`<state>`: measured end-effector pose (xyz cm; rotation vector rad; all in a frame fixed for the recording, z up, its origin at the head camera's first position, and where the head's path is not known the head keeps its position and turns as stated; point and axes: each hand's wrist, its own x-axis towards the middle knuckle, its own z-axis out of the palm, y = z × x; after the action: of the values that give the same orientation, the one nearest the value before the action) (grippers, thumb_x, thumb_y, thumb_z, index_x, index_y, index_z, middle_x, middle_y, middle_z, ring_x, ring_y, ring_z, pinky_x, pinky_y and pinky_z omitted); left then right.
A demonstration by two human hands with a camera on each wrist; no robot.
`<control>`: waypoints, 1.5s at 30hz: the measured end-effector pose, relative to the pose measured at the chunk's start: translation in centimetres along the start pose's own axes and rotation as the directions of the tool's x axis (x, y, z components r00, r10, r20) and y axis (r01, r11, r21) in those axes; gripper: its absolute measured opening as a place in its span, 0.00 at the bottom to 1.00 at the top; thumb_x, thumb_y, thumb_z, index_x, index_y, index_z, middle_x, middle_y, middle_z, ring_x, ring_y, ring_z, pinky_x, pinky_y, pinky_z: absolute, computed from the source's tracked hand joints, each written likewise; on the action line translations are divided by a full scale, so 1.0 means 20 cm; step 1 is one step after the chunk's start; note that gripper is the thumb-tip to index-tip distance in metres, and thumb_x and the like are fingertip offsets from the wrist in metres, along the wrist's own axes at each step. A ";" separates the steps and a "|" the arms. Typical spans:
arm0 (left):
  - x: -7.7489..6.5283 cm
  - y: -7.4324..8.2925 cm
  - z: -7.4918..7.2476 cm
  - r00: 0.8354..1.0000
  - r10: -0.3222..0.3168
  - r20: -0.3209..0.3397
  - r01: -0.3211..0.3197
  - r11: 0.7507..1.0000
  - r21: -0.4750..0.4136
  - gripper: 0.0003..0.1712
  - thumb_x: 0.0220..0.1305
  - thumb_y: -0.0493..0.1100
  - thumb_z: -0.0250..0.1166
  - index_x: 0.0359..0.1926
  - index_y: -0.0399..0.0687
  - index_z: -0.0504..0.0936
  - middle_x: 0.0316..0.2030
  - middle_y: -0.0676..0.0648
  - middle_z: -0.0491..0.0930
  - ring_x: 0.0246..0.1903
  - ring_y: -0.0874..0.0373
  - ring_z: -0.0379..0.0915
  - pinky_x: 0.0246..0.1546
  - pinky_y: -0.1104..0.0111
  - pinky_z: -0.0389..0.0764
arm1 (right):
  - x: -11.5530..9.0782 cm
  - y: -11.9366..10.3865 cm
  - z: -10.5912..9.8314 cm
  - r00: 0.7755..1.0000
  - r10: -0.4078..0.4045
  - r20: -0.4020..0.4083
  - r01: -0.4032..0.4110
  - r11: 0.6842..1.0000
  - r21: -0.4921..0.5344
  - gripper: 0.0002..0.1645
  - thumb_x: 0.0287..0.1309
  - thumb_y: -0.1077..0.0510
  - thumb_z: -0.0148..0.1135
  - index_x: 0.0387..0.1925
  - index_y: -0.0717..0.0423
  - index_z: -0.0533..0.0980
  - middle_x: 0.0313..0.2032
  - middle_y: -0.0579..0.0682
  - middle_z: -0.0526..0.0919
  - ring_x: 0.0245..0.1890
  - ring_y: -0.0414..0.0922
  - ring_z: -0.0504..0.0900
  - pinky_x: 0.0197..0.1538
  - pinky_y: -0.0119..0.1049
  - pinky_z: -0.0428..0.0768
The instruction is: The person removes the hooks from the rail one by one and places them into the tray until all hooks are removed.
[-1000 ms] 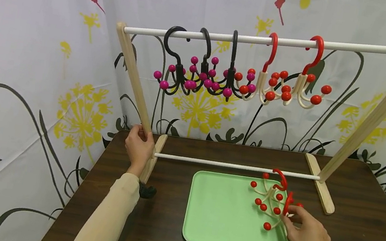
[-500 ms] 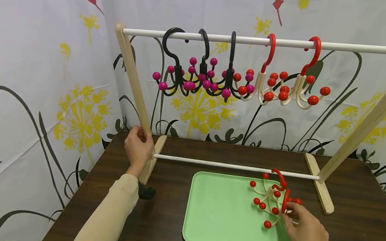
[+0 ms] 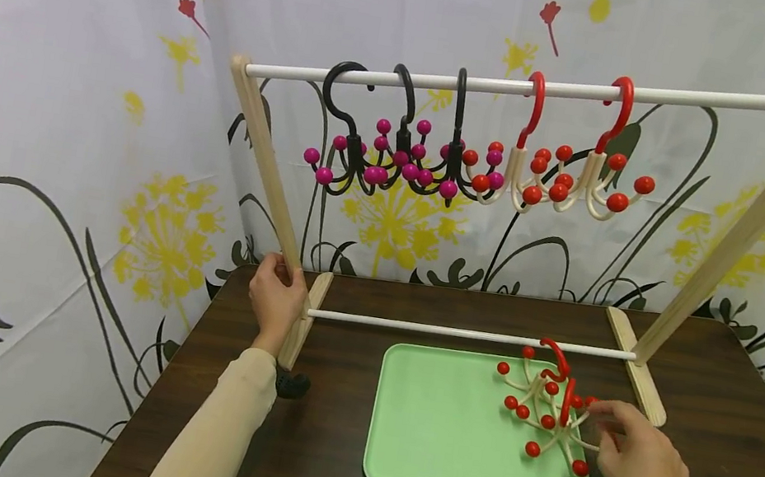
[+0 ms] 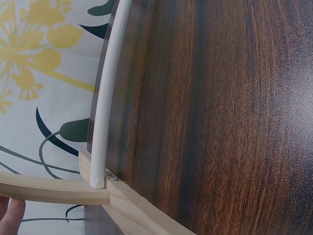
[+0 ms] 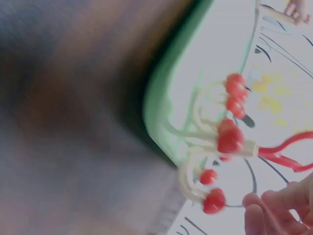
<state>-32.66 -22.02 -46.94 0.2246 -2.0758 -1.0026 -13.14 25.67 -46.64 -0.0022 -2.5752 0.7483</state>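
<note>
My left hand (image 3: 277, 297) grips the left wooden post (image 3: 267, 162) of a garment rack low down; in the left wrist view only its fingertips (image 4: 11, 218) show beside the post. My right hand (image 3: 647, 464) is just right of two cream claw hangers with red hooks and red ball tips, its fingers relaxed and holding nothing. The nearer claw hanger (image 3: 563, 438) stands at the right end of a green tray (image 3: 443, 423), its hook upright. Behind it is the other claw hanger (image 3: 535, 386). In the right wrist view, the fingers (image 5: 279, 210) are apart from the red hook.
From the rack's white top rail (image 3: 735, 100) hang several claw hangers: black ones (image 3: 353, 152) with magenta balls at left, two cream ones (image 3: 591, 176) with red hooks at right. A white lower bar (image 3: 472, 335) runs behind the tray. A small dark object (image 3: 292, 385) lies by the left foot.
My right hand has let go of the nearer claw hanger's red hook and drawn off to the right. The hanger stays on the tray. My left hand keeps its grip on the post.
</note>
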 end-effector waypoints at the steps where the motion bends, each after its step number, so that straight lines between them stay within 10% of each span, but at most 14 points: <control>1: 0.00 0.00 0.00 1.000 0.000 0.003 0.000 1.000 -0.001 0.08 0.56 0.36 0.67 0.36 0.39 0.79 0.30 0.41 0.81 0.31 0.44 0.77 0.38 0.49 0.72 | 0.01 0.00 -0.02 0.999 -0.005 -0.032 0.005 1.000 0.004 0.18 0.50 0.70 0.64 0.40 0.47 0.81 0.32 0.52 0.87 0.16 0.38 0.73 0.16 0.38 0.62; 10: -0.01 0.00 0.00 1.000 -0.002 0.001 0.002 1.000 -0.004 0.08 0.55 0.36 0.67 0.36 0.39 0.79 0.30 0.40 0.81 0.31 0.44 0.77 0.37 0.49 0.72 | 0.26 -0.07 -0.21 0.935 -0.177 -0.308 0.214 0.973 0.090 0.13 0.54 0.66 0.64 0.42 0.54 0.83 0.35 0.51 0.86 0.28 0.13 0.69 0.25 0.23 0.68; 18: -0.01 0.01 0.00 1.000 0.004 -0.008 -0.004 1.000 -0.001 0.08 0.55 0.36 0.67 0.36 0.39 0.79 0.30 0.40 0.81 0.31 0.43 0.77 0.37 0.48 0.72 | 0.64 -0.26 -0.42 0.815 -0.308 -0.490 0.428 0.891 0.153 0.15 0.54 0.67 0.64 0.45 0.63 0.83 0.42 0.59 0.84 0.41 0.37 0.78 0.48 0.27 0.68; 25: -0.01 0.01 0.00 1.000 0.006 -0.008 -0.006 1.000 -0.001 0.08 0.55 0.36 0.68 0.36 0.39 0.79 0.29 0.40 0.81 0.31 0.43 0.77 0.37 0.48 0.72 | 0.93 -0.44 -0.57 0.876 -0.308 -0.371 0.386 0.909 0.157 0.22 0.60 0.61 0.63 0.56 0.60 0.78 0.53 0.61 0.81 0.57 0.58 0.74 0.61 0.44 0.66; 31: -0.01 0.01 0.00 1.000 0.017 -0.008 -0.017 1.000 -0.009 0.08 0.55 0.36 0.67 0.35 0.38 0.78 0.29 0.40 0.81 0.31 0.43 0.76 0.36 0.49 0.72 | 1.10 -0.54 -0.62 0.956 -0.273 -0.109 0.285 0.951 0.118 0.26 0.66 0.52 0.58 0.63 0.58 0.74 0.59 0.61 0.77 0.45 0.58 0.74 0.46 0.47 0.68; 37: -0.02 0.00 0.00 1.000 0.021 -0.011 -0.021 1.000 -0.012 0.08 0.55 0.35 0.67 0.35 0.38 0.78 0.29 0.39 0.81 0.31 0.43 0.76 0.35 0.49 0.72 | 1.18 -0.60 -0.63 0.975 -0.205 0.080 0.200 0.977 0.069 0.30 0.65 0.44 0.59 0.61 0.59 0.75 0.55 0.63 0.80 0.46 0.62 0.79 0.36 0.41 0.68; 45: -0.02 0.01 0.00 1.000 0.003 -0.007 -0.003 1.000 -0.020 0.08 0.55 0.35 0.68 0.36 0.38 0.79 0.29 0.39 0.81 0.31 0.43 0.77 0.36 0.49 0.72 | 1.24 -0.62 -0.59 0.976 -0.174 0.132 0.166 0.984 0.068 0.26 0.65 0.43 0.58 0.51 0.59 0.79 0.48 0.62 0.83 0.49 0.59 0.79 0.38 0.46 0.69</control>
<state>-32.36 -21.82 -47.04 0.2141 -2.0588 -1.0185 -28.84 24.26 -20.98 0.2945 -2.6406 0.7800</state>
